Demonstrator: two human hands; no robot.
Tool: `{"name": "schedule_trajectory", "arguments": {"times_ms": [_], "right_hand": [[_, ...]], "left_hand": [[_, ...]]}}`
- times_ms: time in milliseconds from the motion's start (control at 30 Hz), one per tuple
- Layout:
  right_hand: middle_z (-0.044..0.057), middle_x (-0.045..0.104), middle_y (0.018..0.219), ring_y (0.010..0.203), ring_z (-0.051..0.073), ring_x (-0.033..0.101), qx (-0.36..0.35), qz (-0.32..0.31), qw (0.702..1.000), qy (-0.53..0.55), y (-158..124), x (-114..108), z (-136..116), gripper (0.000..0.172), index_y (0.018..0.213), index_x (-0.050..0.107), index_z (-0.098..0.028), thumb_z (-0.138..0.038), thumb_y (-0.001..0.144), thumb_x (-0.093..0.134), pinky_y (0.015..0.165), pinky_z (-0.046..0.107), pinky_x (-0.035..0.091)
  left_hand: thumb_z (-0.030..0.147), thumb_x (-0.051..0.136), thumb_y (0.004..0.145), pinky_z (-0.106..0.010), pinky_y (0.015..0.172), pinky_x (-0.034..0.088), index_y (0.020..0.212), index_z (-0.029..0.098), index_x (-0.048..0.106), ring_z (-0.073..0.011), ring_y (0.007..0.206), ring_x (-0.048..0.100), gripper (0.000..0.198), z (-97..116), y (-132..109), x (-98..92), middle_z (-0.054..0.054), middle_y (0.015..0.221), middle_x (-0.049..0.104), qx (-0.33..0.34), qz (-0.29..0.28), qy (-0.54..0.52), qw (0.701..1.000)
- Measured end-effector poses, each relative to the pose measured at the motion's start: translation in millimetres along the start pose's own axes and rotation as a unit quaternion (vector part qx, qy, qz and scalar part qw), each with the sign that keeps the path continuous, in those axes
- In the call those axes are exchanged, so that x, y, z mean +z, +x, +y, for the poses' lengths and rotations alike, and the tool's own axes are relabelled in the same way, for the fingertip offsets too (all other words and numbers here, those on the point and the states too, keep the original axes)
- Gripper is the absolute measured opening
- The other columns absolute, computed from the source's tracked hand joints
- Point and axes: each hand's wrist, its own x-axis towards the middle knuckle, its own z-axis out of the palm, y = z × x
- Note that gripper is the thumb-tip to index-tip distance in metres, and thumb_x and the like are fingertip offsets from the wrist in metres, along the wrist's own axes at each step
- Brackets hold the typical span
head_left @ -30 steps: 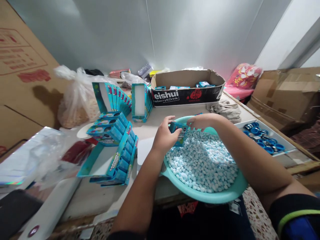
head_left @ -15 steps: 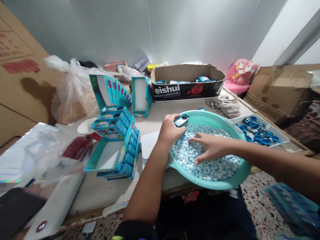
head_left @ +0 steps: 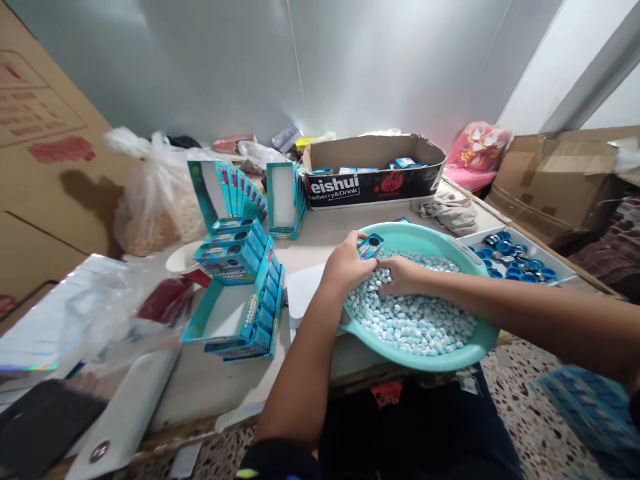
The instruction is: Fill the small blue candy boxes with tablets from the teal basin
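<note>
My left hand [head_left: 347,265] is closed around a small blue candy box [head_left: 371,246] with a dark round spot on its face, tilted over the left rim of a turquoise basin [head_left: 425,365]. Many small pale blue and white candies [head_left: 425,327] fill the basin. Among them, close to the box, my right hand [head_left: 403,275] has its fingers curled in around some candies, the fingertips partly hidden. To the left stand stacked blue display boxes [head_left: 233,263] holding similar small boxes.
Behind the basin is a black-printed carton [head_left: 375,189] with blue boxes inside. A white tray of blue-and-silver round pieces [head_left: 520,260] lies at right, near a grey cloth [head_left: 450,212]. Plastic bags [head_left: 155,200] and a white bowl [head_left: 183,259] stand at left.
My right hand has moved left through the candies toward the box, and its spread fingers have curled in. The box in my left hand has turned, showing its printed face.
</note>
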Motion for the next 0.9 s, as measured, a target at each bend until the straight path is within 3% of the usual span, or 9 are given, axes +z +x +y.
{"name": "schedule_trajectory", "arguments": {"times_ms": [167, 300, 467, 700, 767, 900], "right_hand": [[-0.003, 0.066, 0.068, 0.065, 0.018, 0.060, 0.038, 0.050, 0.987, 0.150, 10.3, -11.9, 8.8, 0.026, 0.092, 0.076, -0.020, -0.027, 0.068, 0.069, 0.061, 0.029, 0.047], [-0.004, 0.056, 0.057, 0.049, 0.014, 0.047, 0.124, 0.149, 0.920, 0.340, 3.2, -30.7, -0.1, 0.020, 0.080, 0.067, -0.022, -0.034, 0.066, 0.073, 0.045, 0.026, 0.036], [-0.005, 0.056, 0.062, 0.050, 0.011, 0.044, 0.067, 0.222, 0.834, 0.501, 3.7, -51.3, -17.6, 0.026, 0.079, 0.058, -0.023, -0.034, 0.063, 0.076, 0.044, 0.025, 0.032], [-0.006, 0.053, 0.066, 0.051, 0.009, 0.042, 0.017, 0.262, 0.747, 0.612, 44.4, -63.8, -43.9, 0.029, 0.082, 0.049, -0.024, -0.032, 0.065, 0.071, 0.046, 0.024, 0.028], [-0.006, 0.054, 0.066, 0.052, 0.009, 0.045, 0.005, 0.278, 0.743, 0.609, 50.9, -58.4, -46.9, 0.028, 0.082, 0.050, -0.024, -0.032, 0.065, 0.071, 0.047, 0.024, 0.032], [-0.005, 0.058, 0.070, 0.057, 0.011, 0.052, -0.018, 0.276, 0.762, 0.586, 49.1, -44.0, -42.0, 0.024, 0.081, 0.055, -0.023, -0.032, 0.067, 0.072, 0.054, 0.025, 0.041]], "left_hand": [[0.020, 0.070, 0.076, -0.036, 0.086, 0.052, 0.125, 0.024, 0.058, -0.0286, 0.099, 0.071, 0.050, -4.3, 2.4, 2.9, -0.009, 0.109, 0.074, 0.005, 0.030, -0.026, 0.999], [0.023, 0.070, 0.077, -0.037, 0.080, 0.052, 0.123, 0.021, 0.054, -0.0303, 0.094, 0.071, 0.049, -3.5, 2.4, 2.7, -0.012, 0.104, 0.073, -0.019, 0.039, -0.010, 0.999], [0.021, 0.072, 0.076, -0.035, 0.076, 0.051, 0.113, 0.022, 0.055, -0.0278, 0.089, 0.070, 0.041, -2.9, 0.4, 2.1, -0.010, 0.102, 0.073, 0.012, 0.018, -0.013, 1.000], [0.021, 0.071, 0.076, -0.033, 0.073, 0.050, 0.112, 0.024, 0.058, -0.0241, 0.083, 0.070, 0.038, 1.3, -4.5, -2.1, -0.006, 0.104, 0.075, 0.049, -0.002, -0.050, 0.998], [0.018, 0.069, 0.076, -0.033, 0.076, 0.050, 0.111, 0.025, 0.059, -0.0242, 0.086, 0.072, 0.038, 3.0, -5.9, -3.6, -0.004, 0.106, 0.076, 0.062, -0.011, -0.066, 0.996], [0.016, 0.068, 0.075, -0.033, 0.079, 0.052, 0.112, 0.025, 0.061, -0.0248, 0.093, 0.073, 0.038, 3.7, -7.5, -4.2, -0.003, 0.109, 0.077, 0.085, -0.026, -0.078, 0.993]]}}
